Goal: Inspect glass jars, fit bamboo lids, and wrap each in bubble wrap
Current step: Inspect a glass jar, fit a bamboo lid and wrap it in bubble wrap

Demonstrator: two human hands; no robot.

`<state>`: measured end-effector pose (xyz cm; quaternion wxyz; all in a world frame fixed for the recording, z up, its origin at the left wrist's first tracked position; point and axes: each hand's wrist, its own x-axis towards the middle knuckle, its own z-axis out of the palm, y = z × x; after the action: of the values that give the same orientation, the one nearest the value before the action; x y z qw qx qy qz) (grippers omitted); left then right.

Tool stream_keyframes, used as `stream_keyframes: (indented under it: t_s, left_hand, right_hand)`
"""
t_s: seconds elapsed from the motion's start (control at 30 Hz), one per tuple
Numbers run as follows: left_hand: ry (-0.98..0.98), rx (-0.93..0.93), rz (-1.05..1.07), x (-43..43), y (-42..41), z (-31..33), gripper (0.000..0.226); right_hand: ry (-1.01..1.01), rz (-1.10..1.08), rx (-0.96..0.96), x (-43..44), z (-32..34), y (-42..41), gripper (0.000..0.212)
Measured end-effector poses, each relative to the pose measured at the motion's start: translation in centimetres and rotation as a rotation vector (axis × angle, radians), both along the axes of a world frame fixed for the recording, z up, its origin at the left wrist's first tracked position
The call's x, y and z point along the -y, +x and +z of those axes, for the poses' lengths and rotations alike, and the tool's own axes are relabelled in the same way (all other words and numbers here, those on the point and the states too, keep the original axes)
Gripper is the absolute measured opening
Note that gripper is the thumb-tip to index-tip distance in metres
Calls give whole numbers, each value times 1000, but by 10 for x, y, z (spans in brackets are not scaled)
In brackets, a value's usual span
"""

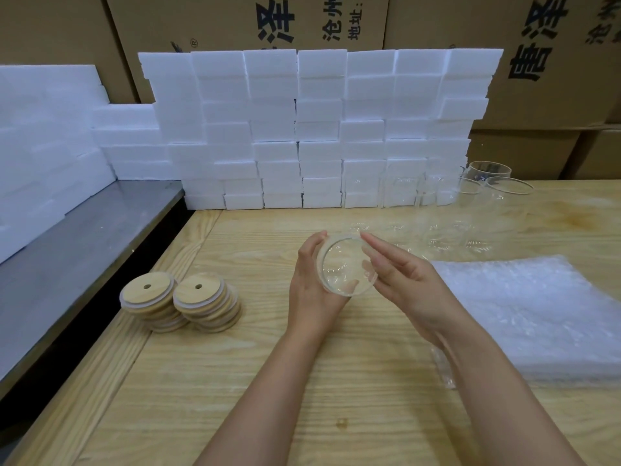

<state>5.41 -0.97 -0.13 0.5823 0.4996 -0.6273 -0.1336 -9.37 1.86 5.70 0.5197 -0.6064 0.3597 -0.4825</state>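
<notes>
Two forearms reach over the wooden surface (pixel 336 381). The left hand (pixel 312 290) curls round a clear, empty glass jar (pixel 346 267), its round mouth tipped toward the camera. The right hand (pixel 403 280) lays straight fingers on its rim. Bamboo lids (pixel 148 294) sit stacked to the left, bubble wrap (pixel 537 314) to the right.

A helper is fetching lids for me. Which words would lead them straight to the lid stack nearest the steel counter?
Find the wooden table fronting the wall of white foam blocks. Along its left edge, beside the grey steel counter, sit two stacks of round bamboo lids. Take the left stack, the one closer to the steel than its twin.
</notes>
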Motion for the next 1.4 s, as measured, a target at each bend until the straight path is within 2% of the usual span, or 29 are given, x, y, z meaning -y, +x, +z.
stream_keyframes:
  t_s: [0.17, 0.4, 0.63, 0.8, 0.93, 1.03, 1.4]
  left_hand:
    - [11, -16, -41, -1, 0, 1, 85]
    - [43, -24, -51, -2, 1, -3, 84]
    - [21, 54, -35, -3, -1, -3, 75]
    - [47, 97, -69, -3, -2, -3, 77]
    - [34, 94, -66, -1, -1, -4, 80]
    - [12, 89, -58, 0, 0, -3, 81]
    - [6, -24, -45, 2, 1, -3, 86]
  right_hand:
    - [-33, 74, -29, -1, -8, -5, 65]
    - [-61, -105, -79, -3, -17, 10, 79]
    - [-89, -407, -85, -4, -22, 40, 67]
    - [-33, -576, 46, -3, -19, 48, 62]
    - [-47, -635, 87, 6, -25, 48, 32]
    - [-68, -639, 84, 8, -28, 47, 22]
    - [-172, -334, 154, 2, -46, 38, 33]
